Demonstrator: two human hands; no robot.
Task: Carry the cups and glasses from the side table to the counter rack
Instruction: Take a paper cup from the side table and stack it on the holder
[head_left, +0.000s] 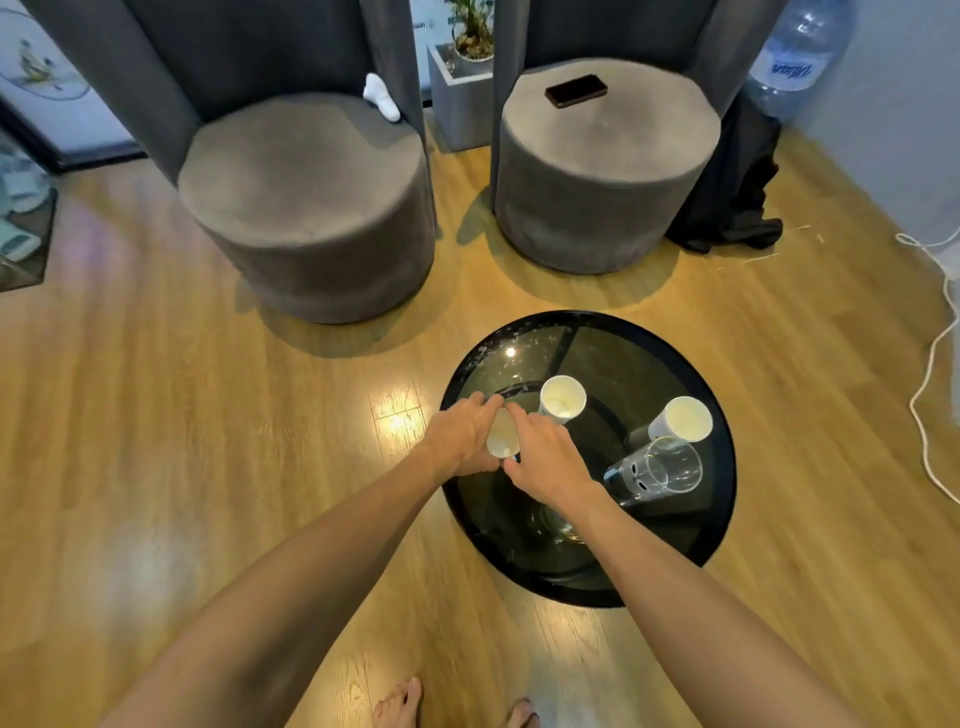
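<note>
Two hands (462, 434) round one paper cup (503, 440)

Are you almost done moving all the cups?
Not yet, it looks like the start. No counter rack is in view, so nothing shows as delivered. Right now the left hand and right hand both hold one paper cup over the round glass side table. Still waiting there: a paper cup in the middle, another paper cup at the right, and a clear glass beside it.

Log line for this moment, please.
both hands grip paper cup | two paper cups, one glass on side table | rack unseen
</note>
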